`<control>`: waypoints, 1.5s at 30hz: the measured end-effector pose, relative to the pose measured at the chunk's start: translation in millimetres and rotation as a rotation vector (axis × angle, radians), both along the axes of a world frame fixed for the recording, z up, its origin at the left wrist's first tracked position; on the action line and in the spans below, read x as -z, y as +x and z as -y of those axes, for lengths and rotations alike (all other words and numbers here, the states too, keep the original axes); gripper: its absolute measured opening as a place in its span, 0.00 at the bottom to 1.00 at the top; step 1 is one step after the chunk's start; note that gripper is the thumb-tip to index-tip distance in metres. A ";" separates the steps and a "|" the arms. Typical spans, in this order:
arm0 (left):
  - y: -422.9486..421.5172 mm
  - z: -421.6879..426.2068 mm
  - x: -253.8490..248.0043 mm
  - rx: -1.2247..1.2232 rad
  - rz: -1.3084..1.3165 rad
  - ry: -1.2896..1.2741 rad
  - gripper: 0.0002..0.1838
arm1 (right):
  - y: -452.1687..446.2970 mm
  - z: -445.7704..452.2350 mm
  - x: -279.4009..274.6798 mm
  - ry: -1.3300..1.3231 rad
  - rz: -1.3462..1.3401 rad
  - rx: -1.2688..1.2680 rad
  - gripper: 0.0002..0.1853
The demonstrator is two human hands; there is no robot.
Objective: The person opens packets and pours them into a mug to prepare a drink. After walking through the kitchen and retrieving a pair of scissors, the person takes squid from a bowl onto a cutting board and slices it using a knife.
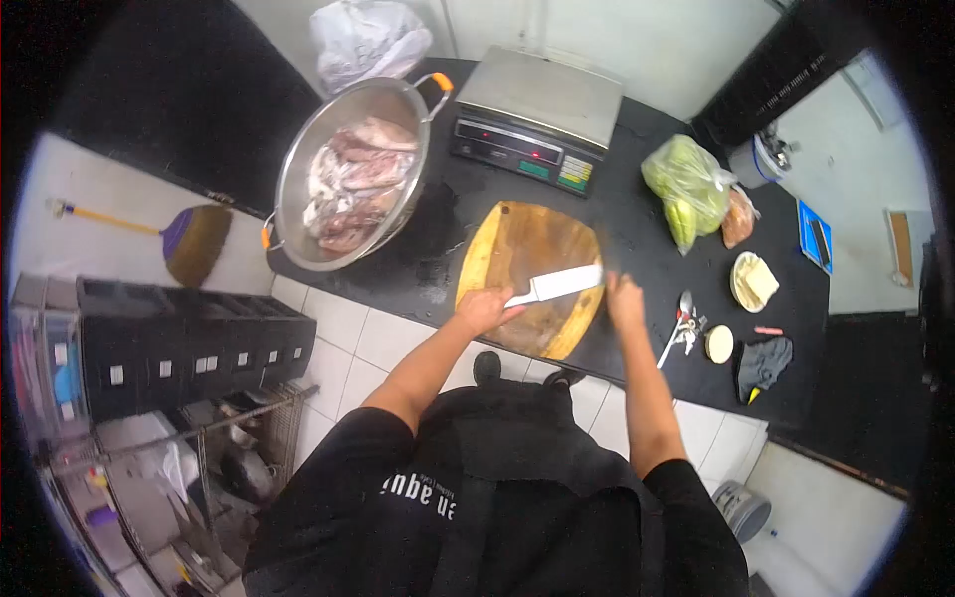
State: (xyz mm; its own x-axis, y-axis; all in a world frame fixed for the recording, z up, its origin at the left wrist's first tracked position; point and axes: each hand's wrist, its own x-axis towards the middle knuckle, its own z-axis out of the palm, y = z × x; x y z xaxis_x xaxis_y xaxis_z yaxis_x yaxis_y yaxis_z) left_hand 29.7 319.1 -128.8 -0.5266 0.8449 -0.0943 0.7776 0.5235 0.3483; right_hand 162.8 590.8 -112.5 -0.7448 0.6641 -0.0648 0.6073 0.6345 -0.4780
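Note:
My left hand [484, 310] is wrapped round the pale handle of a broad-bladed kitchen knife [565, 284]. The blade points right, across a wooden cutting board [480, 261] with a dark worn middle and lighter edges. Just beyond the blade's tip, at the board's right edge, is my right hand [625, 300]. Its fingers look curled closed, but motion blurs them, and what they hold, if anything, cannot be made out. Left of the board stands a large metal pot [295, 204] with orange-gripped handles, holding pieces of raw meat [363, 179].
Behind the board is a digital scale [542, 99]. On the right lie a bag of green vegetables [686, 189], a bowl with a pale yellow block [756, 282], a spoon [676, 323], a round pale item [718, 344] and a dark cloth [764, 368]. A white plastic bag [368, 40] sits behind the pot.

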 end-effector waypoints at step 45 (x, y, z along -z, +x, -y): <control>-1.1 3.0 9.5 -0.010 0.009 -0.001 0.24 | 89.3 46.0 -40.4 -0.272 0.006 -0.075 0.24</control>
